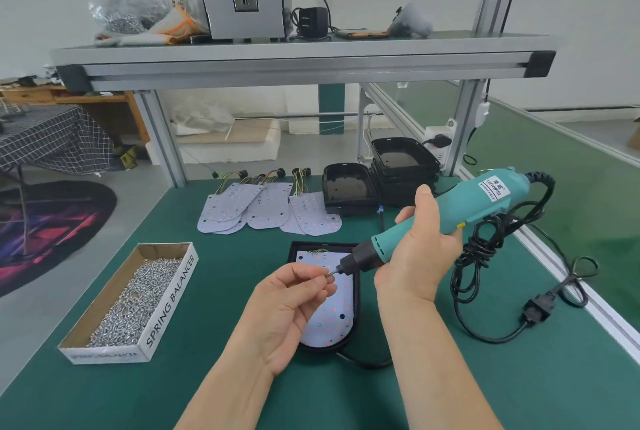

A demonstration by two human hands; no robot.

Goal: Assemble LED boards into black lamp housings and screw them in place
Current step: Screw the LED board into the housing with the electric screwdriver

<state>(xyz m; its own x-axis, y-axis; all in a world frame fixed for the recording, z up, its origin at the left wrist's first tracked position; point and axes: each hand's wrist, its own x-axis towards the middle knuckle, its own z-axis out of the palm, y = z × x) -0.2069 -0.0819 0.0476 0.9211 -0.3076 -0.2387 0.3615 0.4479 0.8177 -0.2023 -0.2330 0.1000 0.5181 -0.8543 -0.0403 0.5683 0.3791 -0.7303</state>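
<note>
A black lamp housing (356, 294) lies on the green mat in front of me with a white LED board (332, 318) seated inside it. Above the board, my left hand (287, 308) pinches a small screw (329, 275) against the screwdriver's bit. My right hand (419, 253) grips a teal electric screwdriver (450, 218), tilted with its tip pointing left and down at the screw. Several loose LED boards (266, 209) with coloured wires lie farther back. Empty black housings (346, 190) stand behind them, some stacked (403, 166).
A cardboard box (166, 301) full of silver screws sits at the left. The screwdriver's coiled black cable and plug (536, 311) lie at the right near the table's aluminium edge. A shelf (301, 58) overhead carries a grey machine, a bag and an adapter.
</note>
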